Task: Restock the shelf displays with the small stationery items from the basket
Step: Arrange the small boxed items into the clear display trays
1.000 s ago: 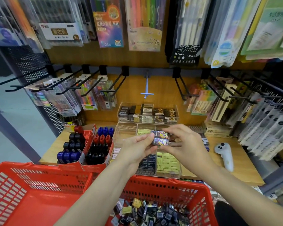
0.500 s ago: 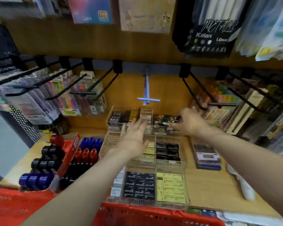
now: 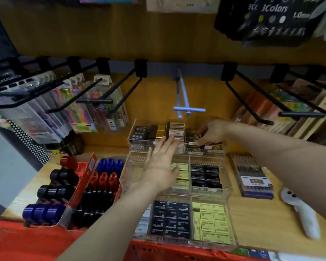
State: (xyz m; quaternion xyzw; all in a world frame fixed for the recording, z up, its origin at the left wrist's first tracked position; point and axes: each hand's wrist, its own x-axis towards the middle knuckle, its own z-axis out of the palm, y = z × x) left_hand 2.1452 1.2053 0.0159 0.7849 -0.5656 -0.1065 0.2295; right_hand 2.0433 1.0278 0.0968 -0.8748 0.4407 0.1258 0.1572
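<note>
Seen from the head camera, a person reaches over a clear tiered organizer (image 3: 211, 193) on a wooden worktop (image 3: 256, 219). The left hand (image 3: 161, 167) hovers above its middle tier, fingers straight and released. The right hand (image 3: 210, 131) dips into the top tier's right compartment, fingertips pinching a small dark packet (image 3: 193, 142). The red basket (image 3: 158, 251) sits just below the organizer's front edge.
</note>
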